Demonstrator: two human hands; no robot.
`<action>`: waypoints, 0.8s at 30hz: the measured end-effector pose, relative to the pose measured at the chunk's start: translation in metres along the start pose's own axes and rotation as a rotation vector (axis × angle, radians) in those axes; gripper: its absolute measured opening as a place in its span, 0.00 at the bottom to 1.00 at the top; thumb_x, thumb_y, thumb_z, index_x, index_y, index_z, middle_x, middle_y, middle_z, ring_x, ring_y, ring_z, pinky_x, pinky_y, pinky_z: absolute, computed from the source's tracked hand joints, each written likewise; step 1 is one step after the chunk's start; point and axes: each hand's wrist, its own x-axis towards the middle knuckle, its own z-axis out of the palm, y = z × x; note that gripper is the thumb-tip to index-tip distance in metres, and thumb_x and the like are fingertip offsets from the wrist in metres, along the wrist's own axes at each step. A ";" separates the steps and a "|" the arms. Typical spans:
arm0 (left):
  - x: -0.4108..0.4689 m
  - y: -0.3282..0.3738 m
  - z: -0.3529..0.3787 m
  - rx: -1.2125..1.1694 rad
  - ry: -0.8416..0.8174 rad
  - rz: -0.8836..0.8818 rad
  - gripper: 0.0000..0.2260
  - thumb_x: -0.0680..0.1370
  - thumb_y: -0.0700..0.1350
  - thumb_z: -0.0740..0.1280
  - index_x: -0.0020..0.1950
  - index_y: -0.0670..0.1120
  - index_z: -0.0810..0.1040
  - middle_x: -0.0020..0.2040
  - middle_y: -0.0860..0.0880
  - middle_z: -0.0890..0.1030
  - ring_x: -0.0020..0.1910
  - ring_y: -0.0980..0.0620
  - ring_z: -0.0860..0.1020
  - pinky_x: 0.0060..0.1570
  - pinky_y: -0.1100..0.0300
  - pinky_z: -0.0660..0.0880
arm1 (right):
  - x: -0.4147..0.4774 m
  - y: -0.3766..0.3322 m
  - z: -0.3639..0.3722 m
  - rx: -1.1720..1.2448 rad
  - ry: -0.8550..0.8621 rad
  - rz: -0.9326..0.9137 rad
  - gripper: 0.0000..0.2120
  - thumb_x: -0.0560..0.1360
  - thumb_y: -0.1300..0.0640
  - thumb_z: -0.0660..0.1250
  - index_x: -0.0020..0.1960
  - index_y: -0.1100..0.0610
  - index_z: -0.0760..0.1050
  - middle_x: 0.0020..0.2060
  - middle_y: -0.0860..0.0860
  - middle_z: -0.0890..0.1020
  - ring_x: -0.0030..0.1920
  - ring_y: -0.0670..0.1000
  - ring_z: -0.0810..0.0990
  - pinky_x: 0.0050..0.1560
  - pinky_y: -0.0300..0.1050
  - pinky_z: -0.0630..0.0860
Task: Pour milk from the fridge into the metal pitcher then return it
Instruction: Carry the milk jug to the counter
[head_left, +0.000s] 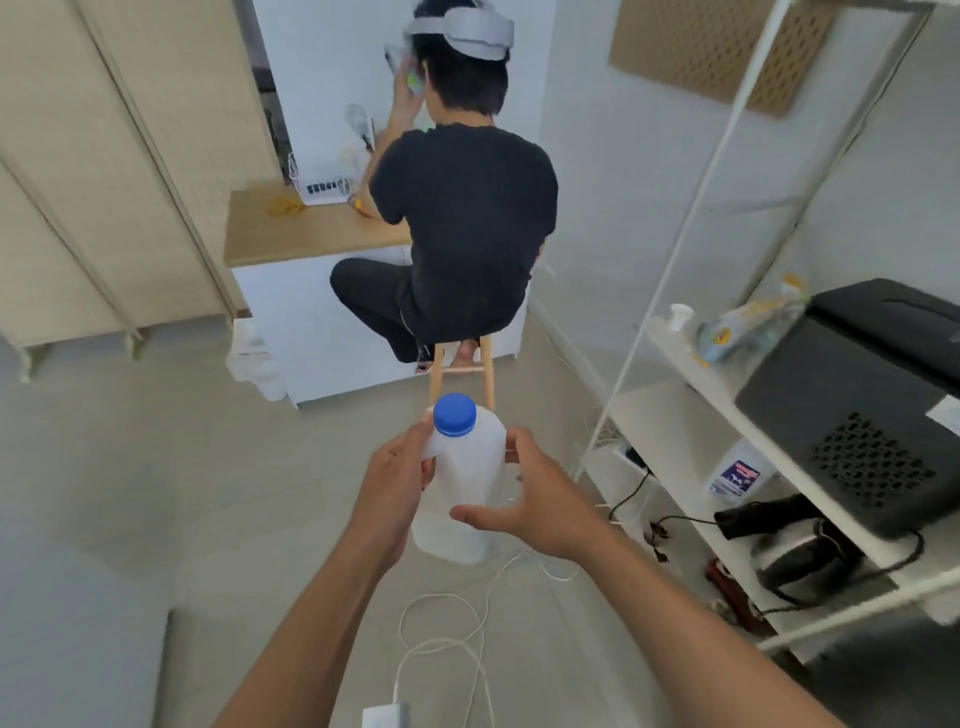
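Head view. Both bare arms reach forward over the pale floor (156, 493). A white plastic milk bottle (467, 488) with a blue cap (454, 414) is held upright in mid-air between the two hands, cap on.

Left hand (392, 499): wrapped around the bottle's left side near the shoulder, fingers (423, 441) clenched on it and carrying it.

Right hand (535, 506): spread open at the bottle's right side, thumb laid across the lower front, fingers loose and fanned. Whether they press the plastic or sit just beside it, I cannot tell.

White cables (447, 618) loop on the floor beneath the bottle, with a white adapter (387, 716) at the bottom edge.

Ahead, a second person in black (462, 218) sits on a wooden stool (462, 371), back turned, wearing a white headset (467, 28), at a wood-topped counter (311, 228).

To the right stands a white shelf rack (675, 447) holding a black appliance (857, 415) and a dark device with a cord (795, 551). A beige folding screen (104, 182) stands at left.
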 end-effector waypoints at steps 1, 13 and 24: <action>0.008 0.002 -0.009 -0.011 0.023 -0.002 0.17 0.89 0.54 0.63 0.45 0.51 0.83 0.31 0.61 0.79 0.27 0.64 0.74 0.45 0.57 0.70 | 0.013 -0.005 0.007 0.001 -0.019 -0.014 0.46 0.65 0.30 0.85 0.74 0.39 0.66 0.69 0.34 0.77 0.70 0.38 0.77 0.64 0.40 0.75; 0.029 0.002 -0.135 -0.117 0.328 0.015 0.19 0.90 0.53 0.62 0.42 0.51 0.81 0.29 0.60 0.78 0.27 0.63 0.73 0.41 0.61 0.70 | 0.114 -0.080 0.110 0.007 -0.302 -0.221 0.47 0.65 0.32 0.87 0.75 0.37 0.65 0.70 0.33 0.77 0.71 0.37 0.76 0.61 0.37 0.74; -0.024 -0.034 -0.229 -0.242 0.752 -0.056 0.21 0.89 0.58 0.61 0.41 0.53 0.83 0.30 0.58 0.77 0.28 0.59 0.74 0.40 0.58 0.71 | 0.141 -0.154 0.223 -0.060 -0.719 -0.488 0.46 0.66 0.36 0.88 0.75 0.40 0.66 0.69 0.31 0.77 0.68 0.31 0.76 0.57 0.28 0.73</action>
